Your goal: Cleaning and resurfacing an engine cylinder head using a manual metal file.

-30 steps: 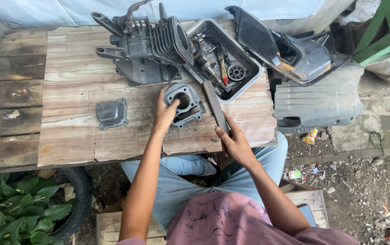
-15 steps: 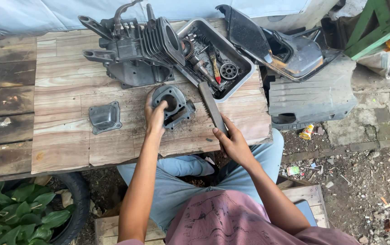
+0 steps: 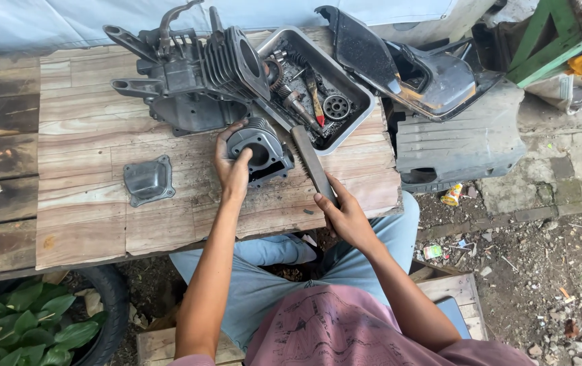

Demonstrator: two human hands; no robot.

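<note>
Cylinder of grey finned metal, lying on the wooden table with its round bore turned up toward the camera, wrapped by the left hand. Fingers curled over the far left edge of it, thumb pressed against the rim of the bore. Just right of these fingers, touching the fins, a long flat file, dark grey, laid slanting on the boards. Near end of the file closed inside the right hand, fingers folded together around it, thumb on top.

Beyond the left fingers, almost touching the cylinder, a big engine block with cooling fins and two arms pointing left. Right of the block, past the tip of the file, a metal tray holding gears, bearings and small tools. Left of the left hand, well apart, a small grey square cover flat on the table. Farther right, off the table edge, a black plastic body panel. Below the table at left, green leaves beside a tyre.
</note>
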